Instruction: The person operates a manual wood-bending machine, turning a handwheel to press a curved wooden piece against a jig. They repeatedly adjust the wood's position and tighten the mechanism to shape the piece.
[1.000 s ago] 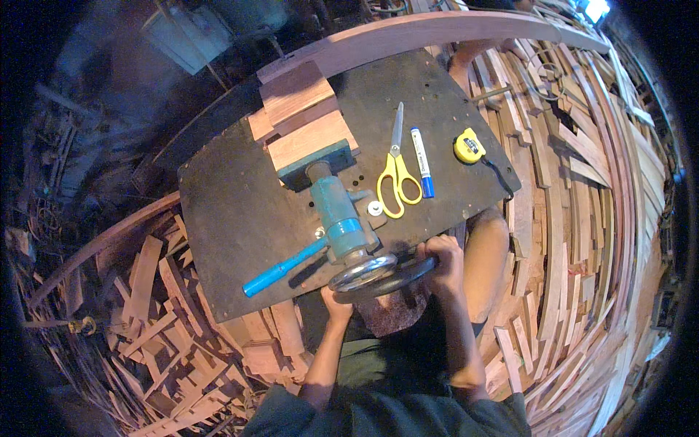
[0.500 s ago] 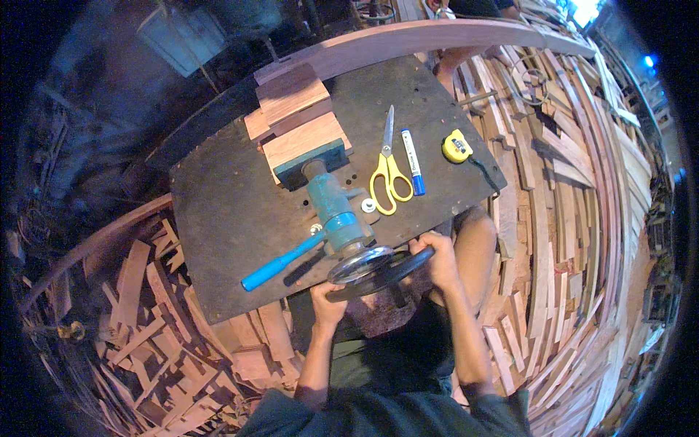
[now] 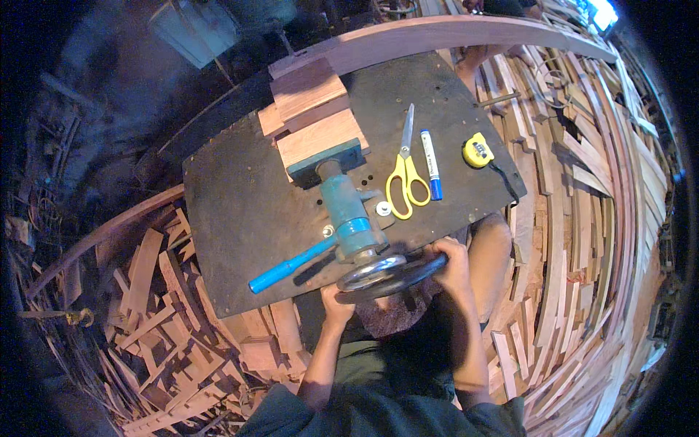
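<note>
My left hand (image 3: 338,306) is closed on the near left rim of a dark, shiny handwheel (image 3: 393,282). Around the same wheel's right rim, my right hand (image 3: 455,264) is wrapped, with some fingers hidden beneath. The wheel belongs to a blue-green screw clamp (image 3: 345,204) mounted on a dark tabletop (image 3: 244,218). From its side a bright blue lever (image 3: 287,266) sticks out to the left. At the far end, the clamp's jaw plate (image 3: 328,166) presses against a wooden block (image 3: 320,138). Another wooden block (image 3: 313,98) sits behind that one.
Yellow-handled scissors (image 3: 405,175), a white-and-blue marker (image 3: 431,164) and a yellow tape measure (image 3: 477,151) lie on the right of the tabletop. A long curved plank (image 3: 437,33) spans its far edge. Wood strips (image 3: 561,240) and offcuts (image 3: 171,320) cover the floor. Someone's leg (image 3: 470,65) shows beyond.
The whole view has shifted, so the table and clamp appear a little farther right. Both hands stay on the handwheel; any turn of it is too slight to tell.
</note>
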A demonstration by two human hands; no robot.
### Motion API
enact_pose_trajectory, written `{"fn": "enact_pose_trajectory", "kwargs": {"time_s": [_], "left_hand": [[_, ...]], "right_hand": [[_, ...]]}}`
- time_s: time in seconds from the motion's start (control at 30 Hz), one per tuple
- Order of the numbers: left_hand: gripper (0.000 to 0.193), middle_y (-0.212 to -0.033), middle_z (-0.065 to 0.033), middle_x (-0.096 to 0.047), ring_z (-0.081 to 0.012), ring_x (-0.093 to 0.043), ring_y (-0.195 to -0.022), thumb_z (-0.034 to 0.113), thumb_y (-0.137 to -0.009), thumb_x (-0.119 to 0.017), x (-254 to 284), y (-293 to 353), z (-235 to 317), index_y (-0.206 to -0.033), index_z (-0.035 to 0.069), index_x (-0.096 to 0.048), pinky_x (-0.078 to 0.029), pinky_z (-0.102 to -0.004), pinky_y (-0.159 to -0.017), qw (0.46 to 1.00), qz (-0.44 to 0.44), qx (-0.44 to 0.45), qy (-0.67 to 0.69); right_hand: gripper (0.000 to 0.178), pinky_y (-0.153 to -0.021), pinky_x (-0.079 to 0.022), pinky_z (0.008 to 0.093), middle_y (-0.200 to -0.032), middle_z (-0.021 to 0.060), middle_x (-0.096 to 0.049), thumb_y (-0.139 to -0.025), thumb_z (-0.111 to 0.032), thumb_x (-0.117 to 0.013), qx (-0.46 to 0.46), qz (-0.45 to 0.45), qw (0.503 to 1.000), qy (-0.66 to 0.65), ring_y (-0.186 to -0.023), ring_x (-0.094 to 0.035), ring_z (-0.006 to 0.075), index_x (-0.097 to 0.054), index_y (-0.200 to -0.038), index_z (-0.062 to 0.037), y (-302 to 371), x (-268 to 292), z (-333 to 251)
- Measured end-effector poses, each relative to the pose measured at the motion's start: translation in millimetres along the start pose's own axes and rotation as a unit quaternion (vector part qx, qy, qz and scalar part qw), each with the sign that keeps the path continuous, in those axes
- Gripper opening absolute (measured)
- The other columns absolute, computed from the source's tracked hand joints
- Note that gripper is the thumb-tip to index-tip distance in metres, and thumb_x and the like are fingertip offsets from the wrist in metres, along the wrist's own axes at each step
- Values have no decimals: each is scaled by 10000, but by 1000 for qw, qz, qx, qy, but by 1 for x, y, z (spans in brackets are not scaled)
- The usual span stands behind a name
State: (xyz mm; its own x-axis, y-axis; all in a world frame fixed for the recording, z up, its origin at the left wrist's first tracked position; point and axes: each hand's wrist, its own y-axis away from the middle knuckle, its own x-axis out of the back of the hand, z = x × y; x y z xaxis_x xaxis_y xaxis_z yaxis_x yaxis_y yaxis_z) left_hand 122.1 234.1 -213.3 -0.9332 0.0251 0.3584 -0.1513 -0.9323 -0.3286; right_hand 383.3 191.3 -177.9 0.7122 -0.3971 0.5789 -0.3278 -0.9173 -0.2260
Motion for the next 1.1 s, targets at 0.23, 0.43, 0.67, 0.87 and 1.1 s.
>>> {"fn": "enact_pose_trajectory", "kwargs": {"time_s": [0.23, 0.43, 0.67, 0.87, 1.1], "left_hand": [[79, -655, -107, -638, -180, -615, -590, 67, -737, -685, -1, 16, -21, -751, -10, -672, -473, -324, -592, 998, -8, 58, 40], [203, -543, -81, -531, -137, -518, -507, 78, -818, -671, 1, 17, -26, -652, -24, -616, -416, -311, -516, 997, -26, 65, 42], [117, -578, -135, -592, -145, -582, -535, 73, -794, -681, 2, 5, -10, -751, -36, -687, -449, -305, -531, 999, -4, 31, 21], [110, -654, -153, -655, -209, -653, -601, 68, -754, -693, 4, 5, -11, -785, -37, -703, -490, -321, -594, 999, -26, 37, 5], [143, -690, -165, -673, -259, -673, -630, 66, -707, -710, 5, 4, -12, -815, -28, -713, -505, -337, -618, 999, -20, -16, -29]], "right_hand": [[146, -601, -381, 379, -608, 136, -545, -604, -62, -666, -55, -34, 998, 2, -622, -533, 328, -524, -580, -36, -7, 6, -11], [173, -592, -369, 371, -576, 125, -522, -618, -59, -666, -48, -21, 998, -20, -595, -523, 314, -501, -568, -45, -10, 4, -16], [202, -595, -373, 379, -572, 128, -507, -632, -53, -663, -51, -7, 999, -9, -595, -515, 326, -473, -569, -36, -10, 2, -16], [215, -583, -368, 380, -564, 121, -498, -635, -27, -659, -44, 15, 999, -5, -572, -504, 317, -457, -564, -41, -11, 0, -21], [215, -585, -365, 369, -559, 119, -494, -619, -41, -658, -48, 2, 999, -4, -577, -506, 308, -451, -559, -43, -11, 3, -23]]}}
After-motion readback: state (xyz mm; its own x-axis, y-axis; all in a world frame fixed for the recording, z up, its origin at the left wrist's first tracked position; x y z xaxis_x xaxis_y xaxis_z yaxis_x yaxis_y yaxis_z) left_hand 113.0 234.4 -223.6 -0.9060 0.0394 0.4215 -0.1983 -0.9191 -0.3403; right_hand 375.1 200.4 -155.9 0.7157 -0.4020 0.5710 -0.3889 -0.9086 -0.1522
